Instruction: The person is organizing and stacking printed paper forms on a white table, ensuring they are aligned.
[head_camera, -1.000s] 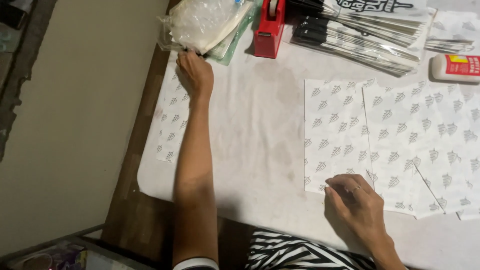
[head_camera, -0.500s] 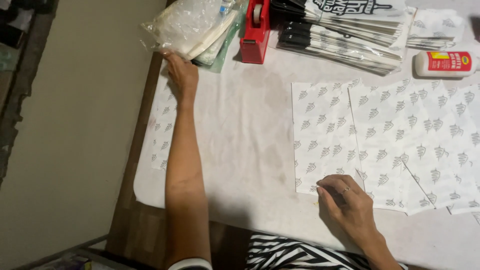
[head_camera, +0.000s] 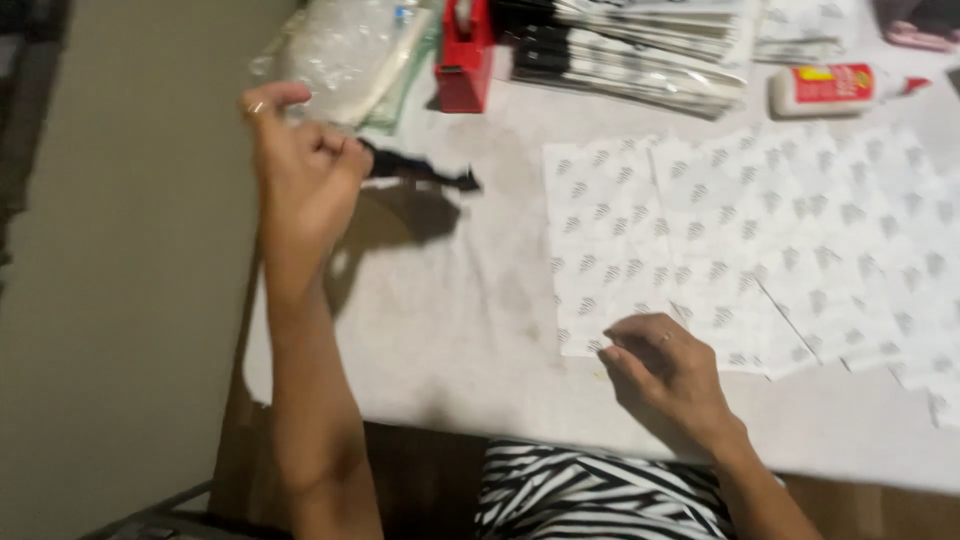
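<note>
My left hand (head_camera: 300, 165) is raised above the left side of the table, fingers closed around a small dark object (head_camera: 418, 170) that sticks out to the right; it is blurred and I cannot tell what it is. My right hand (head_camera: 665, 365) rests near the table's front edge, its fingertips touching the lower corner of a white patterned paper sheet (head_camera: 620, 250). More overlapping patterned sheets (head_camera: 830, 240) spread to the right.
At the back stand a red tape dispenser (head_camera: 466, 60), a clear plastic bag (head_camera: 345, 55), a stack of black-and-white printed packets (head_camera: 640, 55) and a white glue bottle with a red label (head_camera: 835, 88). The white table cover (head_camera: 450, 320) ends at the left over a beige floor.
My left hand has drawn back from the plastic bag at the table's far left and lifted up, now gripping a small dark object. My right hand has stayed at the sheet's corner.
</note>
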